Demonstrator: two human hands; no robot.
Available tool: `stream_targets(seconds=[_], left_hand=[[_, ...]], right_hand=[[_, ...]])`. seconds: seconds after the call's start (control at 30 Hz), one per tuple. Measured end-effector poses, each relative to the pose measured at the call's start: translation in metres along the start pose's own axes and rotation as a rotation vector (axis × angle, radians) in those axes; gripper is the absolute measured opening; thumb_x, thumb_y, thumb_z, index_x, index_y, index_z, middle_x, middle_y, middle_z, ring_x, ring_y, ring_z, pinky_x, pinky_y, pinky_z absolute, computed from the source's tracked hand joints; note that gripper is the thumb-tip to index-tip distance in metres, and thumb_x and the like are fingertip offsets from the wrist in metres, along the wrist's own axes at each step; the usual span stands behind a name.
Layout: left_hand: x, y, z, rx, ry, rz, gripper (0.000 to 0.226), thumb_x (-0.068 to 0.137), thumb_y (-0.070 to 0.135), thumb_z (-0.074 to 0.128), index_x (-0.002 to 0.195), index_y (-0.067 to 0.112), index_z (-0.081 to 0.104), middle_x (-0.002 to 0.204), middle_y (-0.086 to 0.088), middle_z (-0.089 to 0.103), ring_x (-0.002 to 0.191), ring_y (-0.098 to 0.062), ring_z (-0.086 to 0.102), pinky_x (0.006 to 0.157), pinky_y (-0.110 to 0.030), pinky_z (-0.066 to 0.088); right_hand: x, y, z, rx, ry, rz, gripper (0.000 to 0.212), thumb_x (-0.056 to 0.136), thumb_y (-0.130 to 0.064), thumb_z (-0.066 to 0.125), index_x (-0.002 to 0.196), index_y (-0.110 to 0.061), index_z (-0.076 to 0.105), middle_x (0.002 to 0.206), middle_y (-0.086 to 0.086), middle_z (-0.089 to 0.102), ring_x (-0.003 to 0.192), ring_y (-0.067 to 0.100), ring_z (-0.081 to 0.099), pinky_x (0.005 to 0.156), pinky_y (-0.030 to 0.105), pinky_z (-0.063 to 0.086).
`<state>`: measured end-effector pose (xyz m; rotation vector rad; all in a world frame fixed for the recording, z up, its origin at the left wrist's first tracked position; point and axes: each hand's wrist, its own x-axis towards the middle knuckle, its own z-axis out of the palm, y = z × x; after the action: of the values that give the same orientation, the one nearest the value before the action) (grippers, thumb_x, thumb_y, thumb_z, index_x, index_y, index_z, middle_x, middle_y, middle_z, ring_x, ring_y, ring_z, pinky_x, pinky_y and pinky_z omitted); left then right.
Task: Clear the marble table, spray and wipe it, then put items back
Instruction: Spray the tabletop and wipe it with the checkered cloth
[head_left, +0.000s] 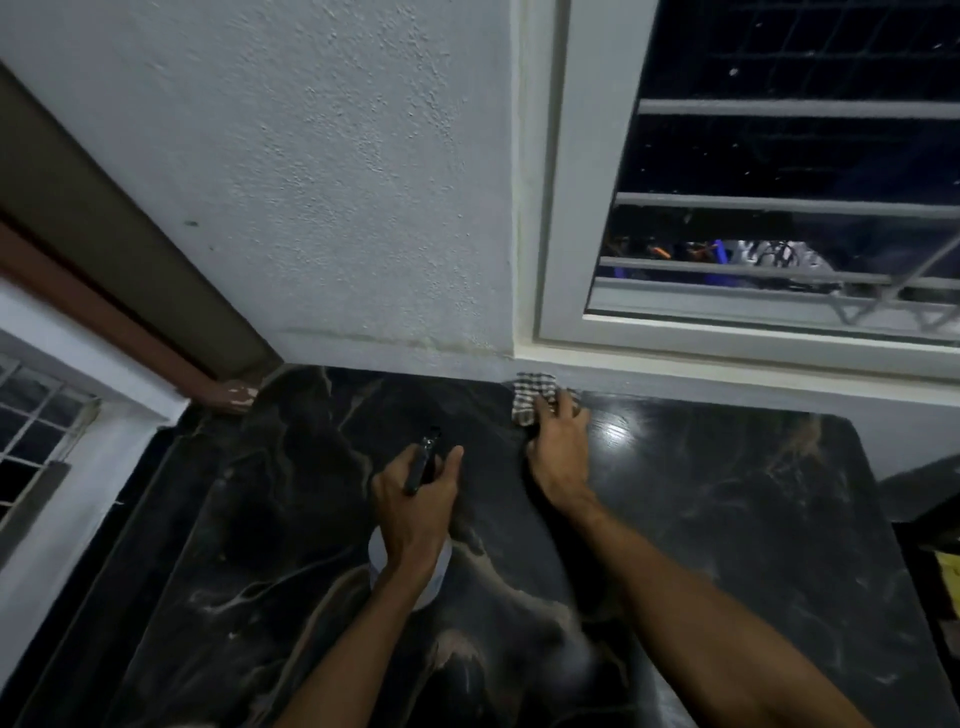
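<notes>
Apparently woven, a checked cloth (535, 396) lies under the right hand (558, 449) on veined marble (727, 493).

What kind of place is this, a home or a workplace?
Probably a room in a home. A dark marble table stands in a corner of painted plaster wall, below a barred window that is dark outside. The hands hold ordinary cleaning things.

spray bottle (410, 566): body mostly hidden under left hand (415, 509) | cloth (532, 397): part covered, seemingly bunched

Left hand (415, 506) grips spray bottle (408, 564); right hand (558, 452) presses checked cloth (532, 397) on marble table (727, 519).
</notes>
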<state>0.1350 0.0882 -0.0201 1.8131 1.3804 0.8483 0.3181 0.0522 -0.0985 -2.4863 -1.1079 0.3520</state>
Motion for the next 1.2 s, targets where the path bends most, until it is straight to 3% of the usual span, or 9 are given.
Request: stream_targets(seconds=[0.07, 0.2, 0.3, 0.5, 0.67, 0.83, 0.97, 1.13, 1.2], left_hand=[[0.012, -0.003, -0.007, 0.012, 0.021, -0.003, 0.033, 0.087, 0.025, 0.08, 0.062, 0.014, 0.061, 0.057, 0.009, 0.06, 0.063, -0.009, 0.064, 0.059, -0.012, 0.045], [0.036, -0.007, -0.022, 0.006, 0.059, 0.054, 0.03, 0.086, 0.018, 0.081, 0.064, 0.013, 0.063, 0.06, 0.015, 0.059, 0.064, 0.001, 0.063, 0.06, -0.004, 0.041], [0.055, -0.016, -0.029, 0.007, 0.041, 0.045, 0.016, 0.087, 0.022, 0.081, 0.076, 0.014, 0.073, 0.07, 0.017, 0.064, 0.07, 0.01, 0.063, 0.07, 0.001, 0.041], [0.074, -0.027, -0.03, -0.047, -0.017, 0.063, 0.033, 0.088, 0.027, 0.079, 0.063, 0.014, 0.062, 0.059, 0.005, 0.063, 0.058, -0.008, 0.062, 0.065, -0.024, 0.051], [0.069, -0.008, -0.007, -0.007, -0.089, 0.047, 0.037, 0.087, 0.029, 0.08, 0.06, 0.019, 0.056, 0.057, 0.009, 0.057, 0.056, -0.002, 0.056, 0.059, -0.021, 0.041], [0.05, 0.011, 0.016, -0.033, -0.147, 0.146, 0.038, 0.087, 0.019, 0.081, 0.059, 0.018, 0.055, 0.053, 0.013, 0.053, 0.053, -0.004, 0.057, 0.053, -0.007, 0.038], [0.024, 0.028, 0.05, -0.045, -0.196, 0.238, 0.038, 0.086, 0.015, 0.082, 0.058, 0.009, 0.055, 0.052, 0.006, 0.052, 0.047, -0.004, 0.05, 0.052, -0.009, 0.037], [-0.016, 0.066, 0.09, -0.083, -0.185, 0.203, 0.035, 0.087, 0.016, 0.081, 0.062, 0.007, 0.057, 0.056, -0.001, 0.057, 0.056, -0.016, 0.058, 0.056, -0.014, 0.044], [-0.037, 0.081, 0.108, -0.097, -0.2, 0.213, 0.033, 0.087, 0.016, 0.08, 0.064, 0.007, 0.059, 0.058, 0.0, 0.059, 0.059, -0.014, 0.06, 0.056, -0.014, 0.045]], right_hand=[[0.007, -0.024, 0.008, -0.003, 0.013, -0.019, 0.064, 0.076, -0.002, 0.062, 0.138, -0.01, 0.051, 0.154, 0.018, 0.031, 0.123, 0.039, 0.035, 0.102, 0.045, 0.047], [0.018, -0.106, 0.027, -0.026, -0.174, -0.454, 0.05, 0.094, -0.01, 0.051, 0.144, -0.012, 0.044, 0.154, 0.018, 0.031, 0.126, 0.04, 0.036, 0.103, 0.047, 0.045], [0.025, -0.129, 0.043, -0.022, -0.252, -0.603, 0.047, 0.098, -0.02, 0.051, 0.145, -0.017, 0.043, 0.154, 0.015, 0.033, 0.126, 0.037, 0.038, 0.104, 0.046, 0.044], [0.032, -0.061, 0.019, -0.008, -0.013, -0.026, 0.069, 0.075, -0.003, 0.062, 0.141, -0.012, 0.046, 0.155, 0.02, 0.028, 0.125, 0.044, 0.033, 0.107, 0.048, 0.04], [0.008, -0.041, 0.004, -0.125, -0.136, -0.336, 0.079, 0.072, -0.001, 0.057, 0.148, -0.016, 0.043, 0.159, 0.014, 0.026, 0.122, 0.041, 0.035, 0.104, 0.047, 0.04], [-0.009, 0.052, -0.033, -0.066, 0.076, 0.219, 0.076, 0.072, -0.001, 0.061, 0.145, -0.015, 0.045, 0.157, 0.02, 0.027, 0.122, 0.047, 0.035, 0.104, 0.051, 0.042], [-0.032, 0.086, -0.045, -0.171, -0.07, -0.221, 0.081, 0.068, -0.003, 0.059, 0.147, -0.017, 0.045, 0.157, 0.016, 0.031, 0.118, 0.042, 0.039, 0.104, 0.047, 0.041], [-0.024, 0.176, -0.096, -0.073, 0.069, 0.282, 0.072, 0.075, -0.005, 0.062, 0.145, -0.016, 0.046, 0.157, 0.019, 0.026, 0.124, 0.05, 0.036, 0.107, 0.049, 0.039], [-0.04, 0.192, -0.103, -0.117, -0.005, 0.075, 0.078, 0.071, -0.004, 0.061, 0.146, -0.017, 0.045, 0.158, 0.017, 0.026, 0.122, 0.046, 0.037, 0.103, 0.048, 0.04]])
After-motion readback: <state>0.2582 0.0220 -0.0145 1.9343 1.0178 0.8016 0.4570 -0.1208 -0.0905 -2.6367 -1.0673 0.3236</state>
